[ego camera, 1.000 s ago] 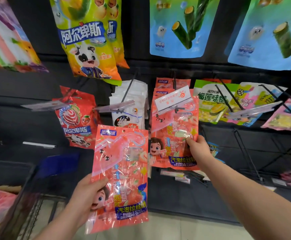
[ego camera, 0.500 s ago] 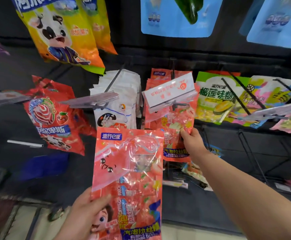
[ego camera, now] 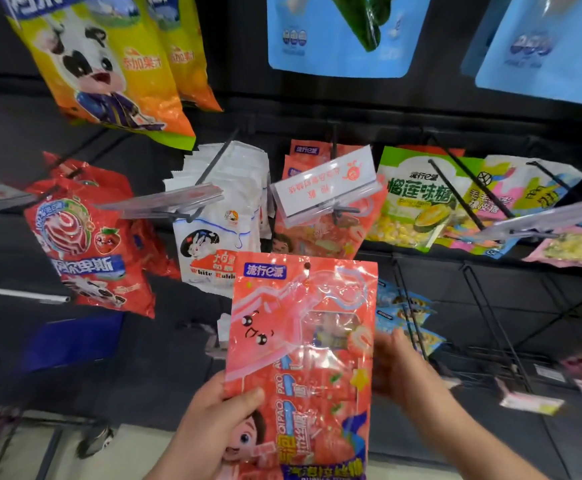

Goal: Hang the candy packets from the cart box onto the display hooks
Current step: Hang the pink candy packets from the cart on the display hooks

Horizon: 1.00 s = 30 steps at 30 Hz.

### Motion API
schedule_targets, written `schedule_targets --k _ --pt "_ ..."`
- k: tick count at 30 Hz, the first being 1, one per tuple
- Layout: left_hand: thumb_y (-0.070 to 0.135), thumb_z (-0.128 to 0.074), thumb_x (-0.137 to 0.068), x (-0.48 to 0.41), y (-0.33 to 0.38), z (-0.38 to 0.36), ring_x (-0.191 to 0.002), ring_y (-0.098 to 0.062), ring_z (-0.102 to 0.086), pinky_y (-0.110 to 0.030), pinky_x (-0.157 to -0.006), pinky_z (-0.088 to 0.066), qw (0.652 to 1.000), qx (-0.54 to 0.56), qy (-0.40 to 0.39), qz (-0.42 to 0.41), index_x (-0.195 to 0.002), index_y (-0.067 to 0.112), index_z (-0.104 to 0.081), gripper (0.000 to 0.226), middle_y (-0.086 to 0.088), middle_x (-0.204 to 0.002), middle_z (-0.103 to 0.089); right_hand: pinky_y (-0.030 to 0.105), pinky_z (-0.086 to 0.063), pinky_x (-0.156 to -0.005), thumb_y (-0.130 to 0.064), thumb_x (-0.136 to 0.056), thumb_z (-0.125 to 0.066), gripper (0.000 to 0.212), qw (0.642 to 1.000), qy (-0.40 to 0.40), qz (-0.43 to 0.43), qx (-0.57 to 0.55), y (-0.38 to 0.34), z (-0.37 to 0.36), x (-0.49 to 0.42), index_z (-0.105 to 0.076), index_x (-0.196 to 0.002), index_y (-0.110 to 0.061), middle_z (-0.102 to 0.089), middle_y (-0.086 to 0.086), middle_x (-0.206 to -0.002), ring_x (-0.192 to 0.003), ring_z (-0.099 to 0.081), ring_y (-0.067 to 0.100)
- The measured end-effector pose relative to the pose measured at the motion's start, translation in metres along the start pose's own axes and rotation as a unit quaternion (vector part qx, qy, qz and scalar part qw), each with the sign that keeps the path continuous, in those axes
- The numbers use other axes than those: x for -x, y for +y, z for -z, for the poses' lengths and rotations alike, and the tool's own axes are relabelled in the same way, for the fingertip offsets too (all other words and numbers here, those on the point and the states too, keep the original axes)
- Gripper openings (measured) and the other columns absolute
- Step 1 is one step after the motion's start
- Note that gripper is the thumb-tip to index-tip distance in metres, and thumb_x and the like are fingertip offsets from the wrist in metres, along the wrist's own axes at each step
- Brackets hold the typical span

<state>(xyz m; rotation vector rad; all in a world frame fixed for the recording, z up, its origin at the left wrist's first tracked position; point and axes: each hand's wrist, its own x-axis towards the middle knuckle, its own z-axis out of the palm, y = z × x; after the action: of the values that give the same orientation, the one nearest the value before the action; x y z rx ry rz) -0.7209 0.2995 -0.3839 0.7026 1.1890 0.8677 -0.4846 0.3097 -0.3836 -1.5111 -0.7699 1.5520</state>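
Note:
My left hand (ego camera: 209, 420) grips a pink candy packet (ego camera: 303, 348) by its lower left edge and holds it upright in front of the display. Its hang hole is at the top centre. My right hand (ego camera: 403, 368) is at the packet's right edge, fingers relaxed and partly hidden behind it; I cannot tell whether they touch it. Above, more of the same pink packets (ego camera: 320, 233) hang on a black display hook (ego camera: 334, 147) behind a white price tag (ego camera: 324, 181).
Neighbouring hooks carry white rabbit packets (ego camera: 220, 220), red lollipop bags (ego camera: 88, 247) and green durian candy packets (ego camera: 417, 199). Large yellow bags (ego camera: 109, 64) and blue bags (ego camera: 338, 32) hang above. Bare black hooks (ego camera: 490, 306) jut out at lower right. A cart's edge (ego camera: 50, 441) shows at lower left.
My right hand has let go of the hung packet on the hook and dropped down to the right edge of the packet in my left hand. The left hand raised its packet toward the centre.

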Motion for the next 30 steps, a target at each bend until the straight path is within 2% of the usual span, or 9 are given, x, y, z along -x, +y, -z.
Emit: schedule_targets --k 2,4,6,8,12,17,22,26,30 --pt "-0.003 -0.074 -0.067 -0.002 0.003 -0.007 -0.072 -0.021 -0.075 -0.026 -0.057 -0.056 1.0 -0.019 -0.016 -0.015 -0.101 0.006 -0.068 0.036 -0.012 -0.084 -0.077 0.025 -0.05 -0.057 -0.053 -0.069 -0.056 0.041 1.0 -0.021 0.013 0.005 0.01 -0.004 0.024 -0.068 -0.088 -0.018 -0.071 -0.002 -0.067 -0.056 -0.065 0.01" --pt "0.006 -0.074 -0.062 -0.003 0.005 -0.012 -0.078 -0.02 -0.075 -0.031 -0.068 -0.054 0.999 -0.036 -0.02 -0.017 -0.104 0.009 -0.068 0.043 -0.01 -0.088 -0.077 0.021 -0.05 -0.053 -0.018 -0.078 -0.072 0.02 0.997 0.004 0.072 -0.005 0.017 -0.007 0.039 -0.067 -0.096 -0.012 -0.071 0.001 -0.067 -0.057 -0.064 0.009" --pt "0.0 -0.074 -0.076 -0.004 0.008 -0.019 -0.079 -0.017 -0.075 -0.029 -0.068 -0.053 0.998 -0.055 -0.014 -0.018 -0.103 0.014 -0.068 0.031 -0.005 -0.088 -0.078 0.018 -0.05 -0.051 0.006 -0.086 -0.063 0.02 0.993 0.044 0.107 -0.005 0.016 -0.009 0.044 -0.065 -0.098 -0.01 -0.071 0.003 -0.067 -0.057 -0.065 0.008" --pt "-0.001 -0.063 -0.088 -0.004 0.011 -0.024 -0.08 -0.015 -0.075 -0.026 -0.065 -0.054 0.997 -0.071 -0.003 -0.016 -0.103 0.017 -0.067 0.023 -0.003 -0.087 -0.078 0.017 -0.05 -0.052 0.005 -0.088 -0.059 0.022 0.99 0.068 0.122 0.019 0.012 -0.011 0.041 -0.065 -0.097 -0.014 -0.073 0.0 -0.069 -0.06 -0.065 0.006" --pt "0.004 -0.062 -0.089 -0.008 0.019 -0.031 -0.081 -0.014 -0.074 -0.023 -0.061 -0.054 0.995 -0.091 0.025 -0.031 -0.105 0.018 -0.065 0.021 0.0 -0.089 -0.077 0.016 -0.05 -0.055 0.003 -0.089 -0.057 0.018 0.987 0.072 0.142 0.02 -0.001 -0.013 0.038 -0.064 -0.096 -0.012 -0.073 -0.002 -0.072 -0.065 -0.067 0.005" --pt "0.006 -0.062 -0.09 -0.012 0.028 -0.035 -0.085 -0.02 -0.074 -0.039 -0.074 -0.057 0.995 -0.088 0.027 -0.037 -0.102 0.017 -0.065 0.017 -0.002 -0.089 -0.077 0.018 -0.051 -0.05 0.004 -0.091 -0.054 0.015 0.986 0.075 0.149 -0.004 -0.01 -0.017 0.035 -0.063 -0.093 -0.008 -0.071 0.0 -0.065 -0.055 -0.064 0.007" --pt "0.007 -0.062 -0.09 -0.011 0.033 -0.039 -0.089 -0.025 -0.074 -0.049 -0.084 -0.057 0.996 -0.079 0.022 -0.043 -0.104 0.015 -0.065 0.017 -0.006 -0.093 -0.077 0.032 -0.054 -0.063 0.001 -0.09 -0.056 0.017 0.983 0.086 0.162 0.002 -0.013 -0.016 0.031 -0.065 -0.093 -0.013 -0.074 0.005 -0.076 -0.068 -0.067 0.016" --pt "0.004 -0.062 -0.09 -0.009 0.029 -0.04 -0.084 -0.022 -0.075 -0.041 -0.074 -0.059 0.996 -0.073 0.029 -0.042 -0.105 0.013 -0.064 0.018 -0.005 -0.089 -0.077 0.019 -0.049 -0.05 0.002 -0.09 -0.055 0.02 0.985 0.079 0.155 0.014 -0.01 -0.014 0.033 -0.064 -0.095 -0.015 -0.071 0.0 -0.068 -0.057 -0.064 0.008" --pt "-0.004 -0.06 -0.088 -0.001 0.023 -0.04 -0.076 -0.018 -0.075 -0.024 -0.055 -0.056 0.998 -0.041 0.038 -0.034 -0.101 0.011 -0.065 0.02 -0.004 -0.083 -0.077 0.023 -0.051 -0.062 0.0 -0.088 -0.06 0.025 0.983 0.098 0.15 0.028 -0.002 -0.011 0.039 -0.065 -0.096 -0.024 -0.073 0.003 -0.087 -0.077 -0.07 0.013"
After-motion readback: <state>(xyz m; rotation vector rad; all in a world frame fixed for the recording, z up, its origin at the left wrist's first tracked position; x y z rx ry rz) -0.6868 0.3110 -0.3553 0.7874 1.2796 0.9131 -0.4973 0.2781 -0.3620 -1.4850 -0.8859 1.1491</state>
